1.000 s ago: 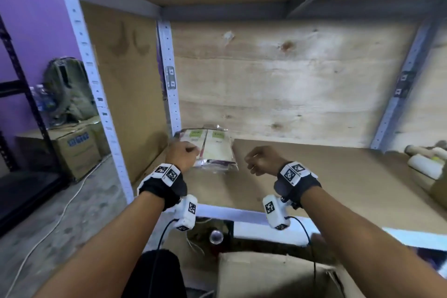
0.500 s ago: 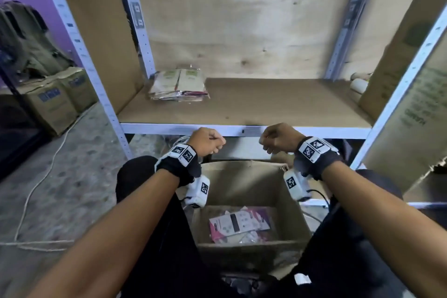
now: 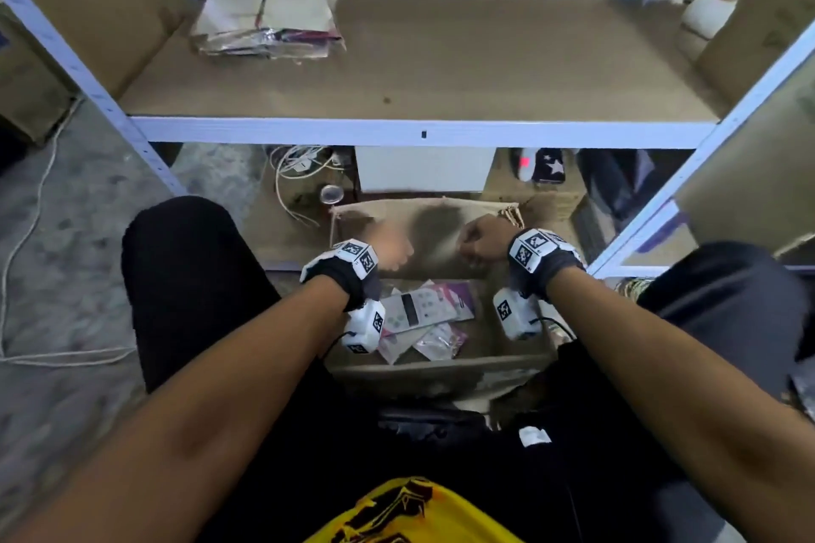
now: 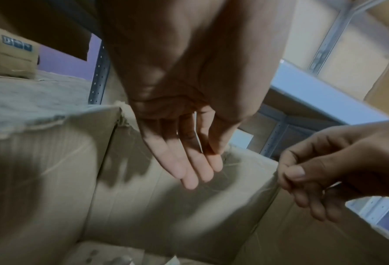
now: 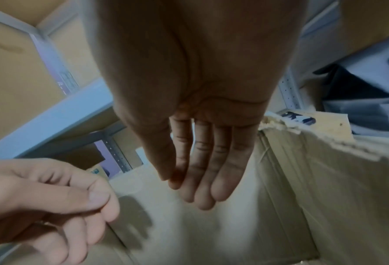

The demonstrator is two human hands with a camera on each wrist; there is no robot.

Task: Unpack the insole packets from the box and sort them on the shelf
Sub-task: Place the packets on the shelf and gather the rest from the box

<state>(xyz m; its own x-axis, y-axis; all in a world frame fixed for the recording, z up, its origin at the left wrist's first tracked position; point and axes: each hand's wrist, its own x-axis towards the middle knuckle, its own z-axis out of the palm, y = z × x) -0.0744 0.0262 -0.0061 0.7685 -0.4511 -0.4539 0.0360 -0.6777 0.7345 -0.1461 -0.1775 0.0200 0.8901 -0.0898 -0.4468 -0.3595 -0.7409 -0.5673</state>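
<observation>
My knees in black trousers frame the open cardboard box [image 3: 434, 368] on the floor between them, and my two forearms reach down over it. Both wrists carry a black band with white tags. My left hand [image 3: 392, 249] hangs above the far half of the box, blurred in the head view; from the left wrist view its fingers [image 4: 188, 166] point down nearly straight and close together, the thumb lying beside them, holding nothing and touching nothing. My right hand [image 3: 483, 240] hangs beside it, a small gap between the two; from the right wrist view its fingers [image 5: 202, 179] also hang straight and together, though seen from the other wrist they look loosely bent, the thumb near the forefinger, and nothing is in them. Below my hands, on the bottom of the box, lie the insole packets [image 3: 423, 313], pink and white, some overlapping, untouched. The box's far wall is torn along its top edge. Beyond the box, under the shelf, there are tangled white cables [image 3: 295, 172] and a white block. Farther off, the shelf board [image 3: 441, 57] carries a stack of packets [image 3: 269, 13] in its back left corner, lying flat against the upright post.
</observation>
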